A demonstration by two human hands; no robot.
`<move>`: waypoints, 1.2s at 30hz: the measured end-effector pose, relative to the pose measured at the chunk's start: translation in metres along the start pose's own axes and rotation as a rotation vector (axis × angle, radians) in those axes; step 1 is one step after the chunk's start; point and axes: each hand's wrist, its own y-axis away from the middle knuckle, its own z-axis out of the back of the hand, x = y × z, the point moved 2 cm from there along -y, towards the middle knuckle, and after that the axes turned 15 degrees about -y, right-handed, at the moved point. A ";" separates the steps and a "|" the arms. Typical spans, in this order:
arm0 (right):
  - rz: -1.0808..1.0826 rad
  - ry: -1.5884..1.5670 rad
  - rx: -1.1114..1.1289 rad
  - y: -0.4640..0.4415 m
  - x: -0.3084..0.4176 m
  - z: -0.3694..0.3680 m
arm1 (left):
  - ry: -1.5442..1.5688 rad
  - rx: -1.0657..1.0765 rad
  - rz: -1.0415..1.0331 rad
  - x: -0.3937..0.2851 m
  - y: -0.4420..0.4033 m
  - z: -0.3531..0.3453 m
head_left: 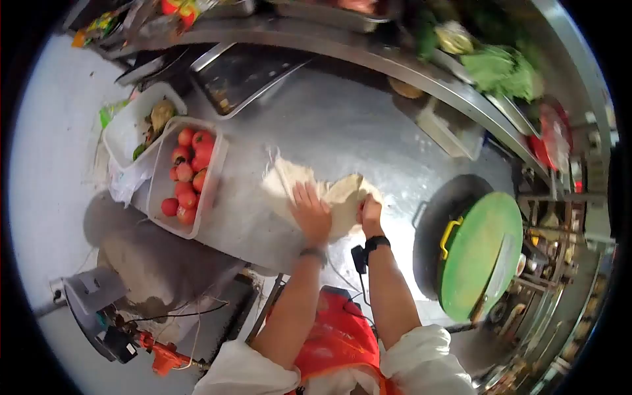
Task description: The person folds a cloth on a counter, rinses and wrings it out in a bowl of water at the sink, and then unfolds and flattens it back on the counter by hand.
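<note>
A cream-coloured cloth [342,201] lies crumpled on the steel table [296,138]. My left hand [311,214] rests on the cloth's left part, palm down, with its fingers stretched out. At the cloth's right edge my right hand [370,214] has its fingers curled against the fabric, gripping it. Both hands are close together near the table's front edge. A loose, ragged end of the cloth points up and to the left.
A clear tub of tomatoes [220,158] stands at left, beside a white tub [122,135]. A metal tray [253,79] lies behind. At right is a green round board [467,270] with a cleaver [499,266]. A shelf [368,52] overhangs the back.
</note>
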 end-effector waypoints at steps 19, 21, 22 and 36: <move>-0.091 -0.214 -0.263 0.116 -0.106 0.233 | -0.041 0.267 -0.851 -0.020 0.189 0.034; -0.077 -0.239 -0.274 0.111 -0.110 0.232 | -0.024 0.293 -0.836 -0.024 0.187 0.035; -0.075 -0.294 -0.284 0.110 -0.112 0.232 | -0.006 0.323 -0.848 -0.025 0.186 0.033; 0.105 -0.123 -0.199 0.088 -0.113 0.235 | 0.083 0.477 -0.987 -0.052 0.161 0.034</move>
